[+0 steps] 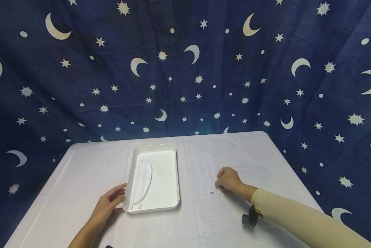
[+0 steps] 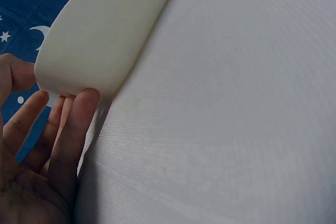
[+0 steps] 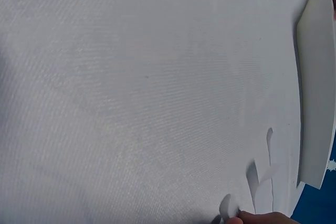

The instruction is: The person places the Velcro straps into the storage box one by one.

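Note:
A shallow white tray point(image 1: 162, 175) lies on the white-covered table, with several thin white strips point(image 1: 143, 182) along its left side, one of them bowed. At the tray's lower left corner, my left hand point(image 1: 109, 201) touches the outer wall; in the left wrist view its fingers point(image 2: 79, 114) are spread, tips against the wall. To the right of the tray, more pale strips point(image 1: 203, 174) lie lengthwise, faint against the cloth. My right hand point(image 1: 229, 179) pinches the rightmost strip near its rounded end point(image 3: 228, 206), seen at the bottom of the right wrist view.
The white table point(image 1: 70, 193) has rounded far corners. A dark blue curtain point(image 1: 173, 69) with moons and stars hangs behind it and along the sides. A black wrist camera point(image 1: 250, 217) sits under the right sleeve point(image 1: 297, 217).

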`<move>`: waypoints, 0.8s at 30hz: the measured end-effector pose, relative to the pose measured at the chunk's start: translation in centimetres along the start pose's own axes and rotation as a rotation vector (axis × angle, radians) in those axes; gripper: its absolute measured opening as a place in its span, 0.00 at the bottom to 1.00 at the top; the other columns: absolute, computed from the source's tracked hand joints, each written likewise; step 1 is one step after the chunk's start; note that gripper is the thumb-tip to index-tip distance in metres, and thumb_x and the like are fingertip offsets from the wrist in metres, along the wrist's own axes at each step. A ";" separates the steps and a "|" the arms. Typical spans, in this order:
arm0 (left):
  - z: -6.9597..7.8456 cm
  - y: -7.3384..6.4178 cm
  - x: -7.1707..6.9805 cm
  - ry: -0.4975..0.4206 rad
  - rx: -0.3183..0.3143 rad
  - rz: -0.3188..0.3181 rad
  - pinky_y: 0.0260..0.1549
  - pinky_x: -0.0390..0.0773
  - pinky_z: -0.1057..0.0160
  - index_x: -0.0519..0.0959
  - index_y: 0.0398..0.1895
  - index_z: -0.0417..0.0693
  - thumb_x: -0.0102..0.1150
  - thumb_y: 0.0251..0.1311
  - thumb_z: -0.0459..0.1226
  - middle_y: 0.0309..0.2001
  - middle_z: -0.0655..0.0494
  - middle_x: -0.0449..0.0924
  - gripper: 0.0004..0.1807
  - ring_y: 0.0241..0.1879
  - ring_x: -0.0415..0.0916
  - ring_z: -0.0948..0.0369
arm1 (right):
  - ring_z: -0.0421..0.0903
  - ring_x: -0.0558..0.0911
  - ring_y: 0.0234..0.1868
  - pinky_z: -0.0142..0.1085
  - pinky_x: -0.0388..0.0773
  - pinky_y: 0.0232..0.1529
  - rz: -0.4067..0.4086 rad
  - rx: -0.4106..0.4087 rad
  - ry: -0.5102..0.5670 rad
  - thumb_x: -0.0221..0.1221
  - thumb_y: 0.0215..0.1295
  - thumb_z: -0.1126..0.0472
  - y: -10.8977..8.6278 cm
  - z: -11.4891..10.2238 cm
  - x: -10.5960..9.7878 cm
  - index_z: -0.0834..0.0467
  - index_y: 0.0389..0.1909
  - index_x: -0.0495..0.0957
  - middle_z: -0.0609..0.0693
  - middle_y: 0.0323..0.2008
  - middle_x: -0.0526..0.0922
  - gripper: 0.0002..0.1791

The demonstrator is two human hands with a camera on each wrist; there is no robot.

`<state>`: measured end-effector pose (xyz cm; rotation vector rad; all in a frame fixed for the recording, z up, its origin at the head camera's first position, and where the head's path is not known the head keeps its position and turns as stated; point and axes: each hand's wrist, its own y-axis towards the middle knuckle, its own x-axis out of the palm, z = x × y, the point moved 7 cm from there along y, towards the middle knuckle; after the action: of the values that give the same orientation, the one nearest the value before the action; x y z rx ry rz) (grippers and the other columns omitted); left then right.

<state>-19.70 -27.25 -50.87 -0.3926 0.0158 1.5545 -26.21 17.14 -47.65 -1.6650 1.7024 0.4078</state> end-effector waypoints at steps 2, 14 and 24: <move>0.0 0.0 0.0 -0.002 -0.001 0.002 0.38 0.87 0.60 0.64 0.71 0.44 0.57 0.65 0.37 0.65 0.37 0.69 0.31 0.54 0.78 0.53 | 0.41 0.75 0.12 0.28 0.69 0.15 0.001 0.001 -0.009 0.65 0.44 0.71 0.1 0.0 -0.1 0.61 0.28 0.74 0.50 0.15 0.76 0.11; 0.0 0.0 0.0 0.010 0.001 0.006 0.38 0.86 0.60 0.65 0.71 0.44 0.57 0.66 0.37 0.64 0.37 0.70 0.31 0.51 0.79 0.56 | 0.40 0.78 0.18 0.30 0.84 0.24 -0.156 0.152 0.186 0.65 0.49 0.72 0.6 0.5 0.1 0.69 0.35 0.80 0.51 0.20 0.78 0.10; 0.0 0.1 0.1 0.019 -0.003 0.010 0.40 0.86 0.60 0.64 0.71 0.44 0.58 0.65 0.38 0.64 0.36 0.70 0.31 0.55 0.78 0.51 | 0.40 0.81 0.20 0.32 0.86 0.31 -0.329 0.316 0.365 0.63 0.54 0.73 0.8 1.3 0.3 0.70 0.41 0.78 0.51 0.21 0.79 0.12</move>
<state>-19.74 -27.20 -50.90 -0.4103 0.0302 1.5604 -26.59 17.85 -48.97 -1.8081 1.5943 -0.3239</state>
